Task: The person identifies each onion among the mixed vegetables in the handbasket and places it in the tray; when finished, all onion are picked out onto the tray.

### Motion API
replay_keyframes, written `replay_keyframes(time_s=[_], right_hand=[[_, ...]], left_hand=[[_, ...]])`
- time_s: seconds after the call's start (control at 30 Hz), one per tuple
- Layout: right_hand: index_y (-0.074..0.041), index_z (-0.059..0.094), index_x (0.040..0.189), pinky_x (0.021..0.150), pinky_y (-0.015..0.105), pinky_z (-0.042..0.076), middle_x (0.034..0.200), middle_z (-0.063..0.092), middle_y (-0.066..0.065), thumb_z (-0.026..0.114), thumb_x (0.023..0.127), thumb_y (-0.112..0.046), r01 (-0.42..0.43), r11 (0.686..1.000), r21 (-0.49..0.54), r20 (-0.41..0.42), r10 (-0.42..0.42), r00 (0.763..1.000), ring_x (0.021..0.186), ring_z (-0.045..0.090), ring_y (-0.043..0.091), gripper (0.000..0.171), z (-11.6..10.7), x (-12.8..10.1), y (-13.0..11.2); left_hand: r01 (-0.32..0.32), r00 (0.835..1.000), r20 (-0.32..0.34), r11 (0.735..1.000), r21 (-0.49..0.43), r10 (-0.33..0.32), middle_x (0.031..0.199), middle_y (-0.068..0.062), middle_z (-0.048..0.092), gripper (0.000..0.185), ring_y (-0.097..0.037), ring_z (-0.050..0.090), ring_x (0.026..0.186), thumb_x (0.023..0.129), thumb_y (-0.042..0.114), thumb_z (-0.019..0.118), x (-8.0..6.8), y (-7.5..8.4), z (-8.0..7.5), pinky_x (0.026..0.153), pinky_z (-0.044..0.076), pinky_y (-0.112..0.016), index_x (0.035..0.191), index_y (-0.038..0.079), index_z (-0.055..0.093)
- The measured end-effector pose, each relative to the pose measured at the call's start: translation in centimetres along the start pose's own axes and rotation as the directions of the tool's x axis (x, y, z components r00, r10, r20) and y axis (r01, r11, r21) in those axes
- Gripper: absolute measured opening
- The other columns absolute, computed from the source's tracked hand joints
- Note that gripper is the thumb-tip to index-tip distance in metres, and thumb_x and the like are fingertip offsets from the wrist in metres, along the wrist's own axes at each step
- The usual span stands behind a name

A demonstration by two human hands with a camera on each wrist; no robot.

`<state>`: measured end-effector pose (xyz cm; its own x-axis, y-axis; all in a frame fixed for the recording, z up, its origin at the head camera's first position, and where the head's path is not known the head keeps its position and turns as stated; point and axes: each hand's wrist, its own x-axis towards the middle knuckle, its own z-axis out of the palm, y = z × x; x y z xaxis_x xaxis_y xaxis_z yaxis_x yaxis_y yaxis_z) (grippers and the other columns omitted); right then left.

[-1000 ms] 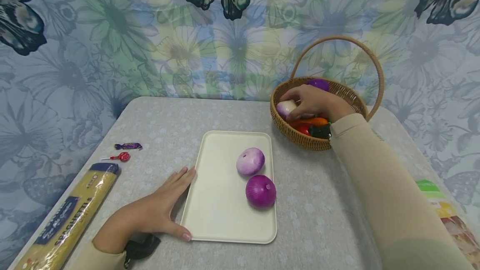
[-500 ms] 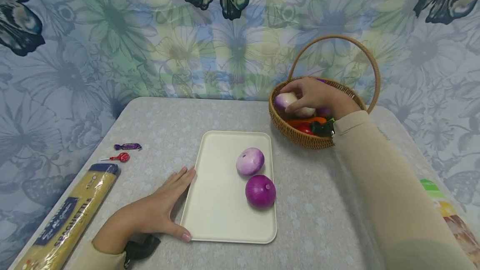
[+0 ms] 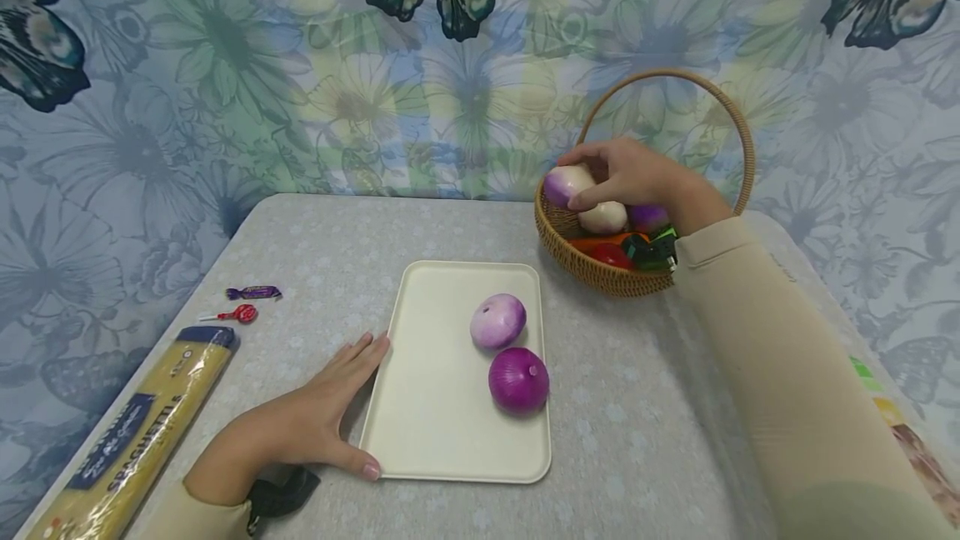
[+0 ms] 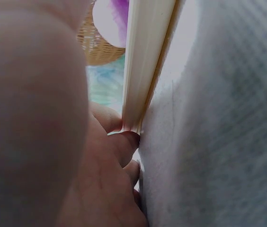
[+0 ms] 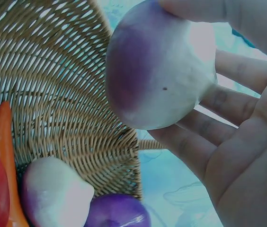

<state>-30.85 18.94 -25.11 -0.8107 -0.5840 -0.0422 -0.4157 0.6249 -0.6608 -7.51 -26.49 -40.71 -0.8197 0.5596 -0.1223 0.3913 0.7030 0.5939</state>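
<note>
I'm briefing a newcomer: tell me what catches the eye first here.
The right hand lifts a purple-and-white turnip over the wicker basket at the table's far right. Two purple onions sit on the cream tray at centre, whose left edge the left hand touches.

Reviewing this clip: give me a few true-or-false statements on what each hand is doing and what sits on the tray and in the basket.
1. The right hand grips a white and purple onion above the basket. True.
2. The tray holds three onions. False: two, a pale onion and a dark purple onion.
3. The left hand rests flat against the tray's edge. True.
4. The spaghetti pack lies inside the basket. False: it lies on the table, left of the left hand.
</note>
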Motion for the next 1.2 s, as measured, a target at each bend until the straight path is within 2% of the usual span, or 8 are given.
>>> replay_keyframes(time_s=[0.2,0.37,0.53,0.63,0.73,0.83,0.97,1.2], right_hand=[[-0.012,0.064,0.145,0.094,0.038,0.052,0.125,0.071,0.01,0.088,0.089,-0.027,0.042,0.999,0.001,-0.007,-0.042,0.999,0.108,0.066,0.024,0.063,0.0,-0.4,-1.1],[-0.01,0.065,0.144,0.094,0.039,0.054,0.127,0.07,0.008,0.089,0.088,-0.022,0.124,0.992,0.023,0.008,-0.124,0.992,0.107,0.068,0.024,0.062,0.6,-0.7,-2.6],[-0.009,0.067,0.14,0.091,0.038,0.057,0.13,0.068,0.005,0.09,0.086,-0.017,0.218,0.974,0.056,0.005,-0.219,0.976,0.107,0.064,0.025,0.06,1.9,-1.1,-3.8],[-0.007,0.067,0.139,0.094,0.038,0.057,0.132,0.067,0.006,0.089,0.086,-0.012,0.273,0.956,0.112,0.018,-0.276,0.961,0.11,0.062,0.026,0.058,3.0,-1.2,-4.3],[-0.002,0.066,0.139,0.096,0.041,0.057,0.133,0.065,0.01,0.087,0.087,-0.006,0.334,0.925,0.183,0.044,-0.347,0.937,0.111,0.063,0.029,0.056,4.0,-1.0,-4.6],[-0.003,0.067,0.137,0.092,0.041,0.058,0.13,0.067,0.008,0.087,0.087,-0.006,0.381,0.907,0.179,0.059,-0.397,0.916,0.108,0.063,0.027,0.054,4.8,-0.7,-4.8],[-0.006,0.068,0.138,0.088,0.043,0.058,0.13,0.067,0.004,0.088,0.088,-0.012,0.403,0.904,0.14,0.077,-0.416,0.906,0.106,0.062,0.024,0.055,5.8,-0.4,-5.0],[-0.001,0.064,0.14,0.091,0.049,0.056,0.136,0.064,0.008,0.087,0.088,-0.01,0.427,0.887,0.174,0.111,-0.449,0.887,0.112,0.06,0.023,0.057,7.3,0.2,-5.0]], left_hand=[[0.02,1.0,0.002,1.0,0.015,-0.02,0.174,-0.015,0.009,0.154,-0.038,0.001,0.159,0.058,0.079,0.089,0.0,0.0,0.1,0.121,0.009,-0.067,0.169,0.006,0.01],[0.018,1.0,-0.003,1.0,0.014,-0.018,0.174,-0.017,0.009,0.154,-0.04,0.001,0.158,0.058,0.078,0.089,0.0,0.0,0.1,0.121,0.009,-0.068,0.169,0.006,0.01],[0.028,1.0,0.006,1.0,0.013,-0.028,0.175,-0.014,0.008,0.156,-0.037,0.0,0.159,0.057,0.078,0.09,0.0,0.1,0.0,0.122,0.007,-0.065,0.169,0.006,0.01],[0.035,0.999,0.011,0.999,0.014,-0.035,0.175,-0.013,0.007,0.156,-0.036,-0.001,0.159,0.056,0.078,0.089,0.0,0.1,0.0,0.122,0.007,-0.065,0.169,0.006,0.01],[0.023,1.0,0.007,1.0,0.007,-0.023,0.175,-0.015,0.008,0.155,-0.038,0.0,0.159,0.058,0.079,0.089,-0.1,0.1,0.0,0.122,0.007,-0.066,0.169,0.005,0.01],[0.005,1.0,0.001,1.0,-0.006,-0.005,0.174,-0.016,0.009,0.153,-0.04,0.001,0.158,0.059,0.078,0.088,-0.1,0.1,0.1,0.121,0.008,-0.068,0.169,0.005,0.01],[0.002,1.0,0.0,1.0,-0.009,-0.002,0.174,-0.016,0.009,0.153,-0.04,0.0,0.158,0.06,0.078,0.088,-0.1,0.0,0.2,0.121,0.008,-0.068,0.169,0.005,0.01],[0.013,1.0,0.0,1.0,0.002,-0.013,0.175,-0.013,0.008,0.154,-0.036,0.0,0.159,0.059,0.077,0.089,-0.1,-0.1,0.2,0.122,0.008,-0.066,0.17,0.007,0.01]])
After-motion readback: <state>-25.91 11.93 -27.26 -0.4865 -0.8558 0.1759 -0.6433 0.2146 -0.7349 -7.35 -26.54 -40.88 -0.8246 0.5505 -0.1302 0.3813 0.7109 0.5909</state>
